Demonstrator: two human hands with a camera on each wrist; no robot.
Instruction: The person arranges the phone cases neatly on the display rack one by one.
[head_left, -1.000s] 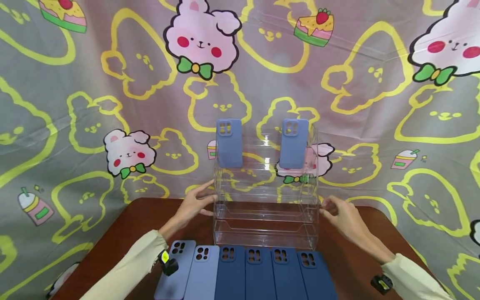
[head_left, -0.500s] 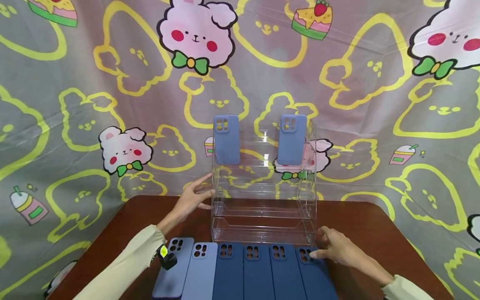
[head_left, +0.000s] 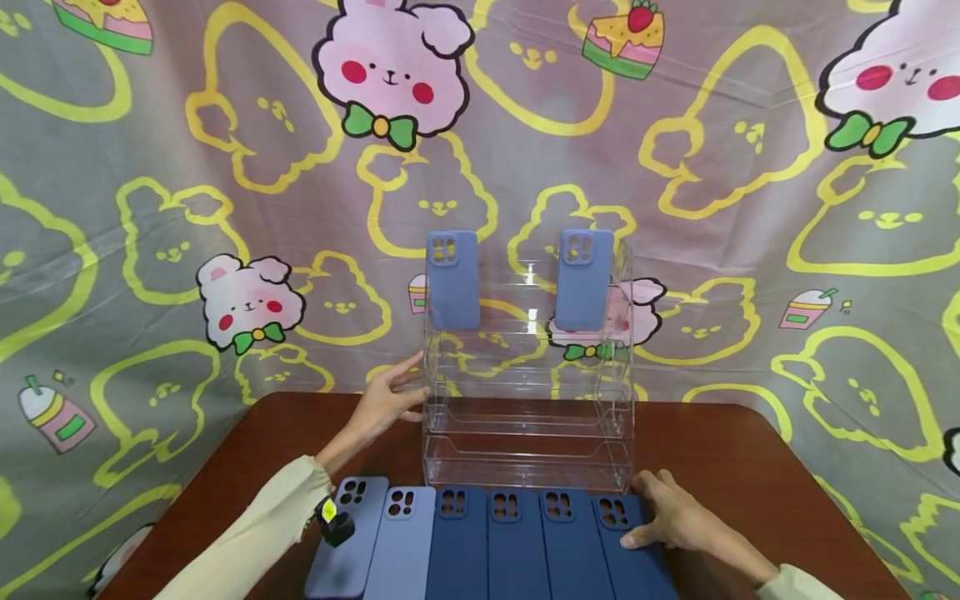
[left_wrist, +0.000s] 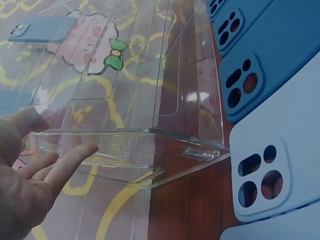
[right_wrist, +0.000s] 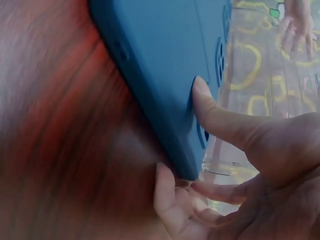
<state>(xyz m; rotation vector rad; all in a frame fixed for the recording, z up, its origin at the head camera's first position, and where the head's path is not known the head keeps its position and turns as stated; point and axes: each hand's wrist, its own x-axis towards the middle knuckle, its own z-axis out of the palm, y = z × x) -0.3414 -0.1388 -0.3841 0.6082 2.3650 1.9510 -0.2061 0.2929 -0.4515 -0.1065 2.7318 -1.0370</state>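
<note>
A clear tiered acrylic stand point(head_left: 525, 473) stands upright on the table. Beside its left side is my left hand point(head_left: 384, 404), fingers extended and fingertips at the clear panel; in the left wrist view its fingers point(left_wrist: 75, 156) are spread around that edge. My right hand point(head_left: 675, 518) is at the rightmost dark blue phone case point(head_left: 640, 571), by its camera-cutout end. The right wrist view shows the thumb on the face of this case point(right_wrist: 155, 65) and the other fingers bent at its edge; the case's underside is hidden.
Two light blue phone cases point(head_left: 454, 292) stand in the top tier, left and right. A row of cases lies before the stand: several dark blue ones point(head_left: 517, 554), a light blue one point(head_left: 401, 546) and a greyish-blue one point(head_left: 348, 537). A patterned curtain point(head_left: 697, 108) hangs behind the brown table point(head_left: 750, 467).
My right hand has left the stand's right side and come down toward me to the rightmost dark blue phone case, its thumb now on it. My left hand stays by the stand.
</note>
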